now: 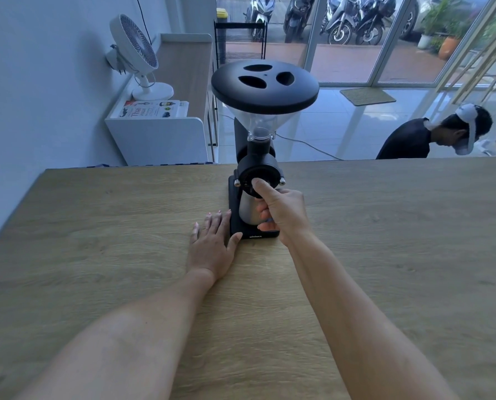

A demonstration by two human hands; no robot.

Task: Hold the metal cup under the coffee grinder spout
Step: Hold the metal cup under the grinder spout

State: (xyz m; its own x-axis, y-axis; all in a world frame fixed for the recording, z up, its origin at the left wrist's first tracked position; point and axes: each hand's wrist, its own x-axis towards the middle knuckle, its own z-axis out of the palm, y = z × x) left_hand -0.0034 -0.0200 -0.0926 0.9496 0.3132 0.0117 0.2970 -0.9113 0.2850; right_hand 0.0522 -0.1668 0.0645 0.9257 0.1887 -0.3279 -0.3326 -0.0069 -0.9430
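1. Left hand (pixel 212 243): spread flat on the wooden table (pixel 385 226), thumb touching the grinder base (pixel 236 226), likely bracing it.
2. Right hand (pixel 281 212): fingers wrapped round the metal cup (pixel 248 210), thumb up against the grinder's front dial (pixel 252 176).
3. Cup sits on the base, under the grinding head; spout itself hidden.
4. Hopper (pixel 265 82) above looks empty.

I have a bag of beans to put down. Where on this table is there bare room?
The wooden table is bare right of the right hand, and left of the flat left hand to the table's left edge. It is crowded at the black coffee grinder, where the right hand grips the metal cup on the base.
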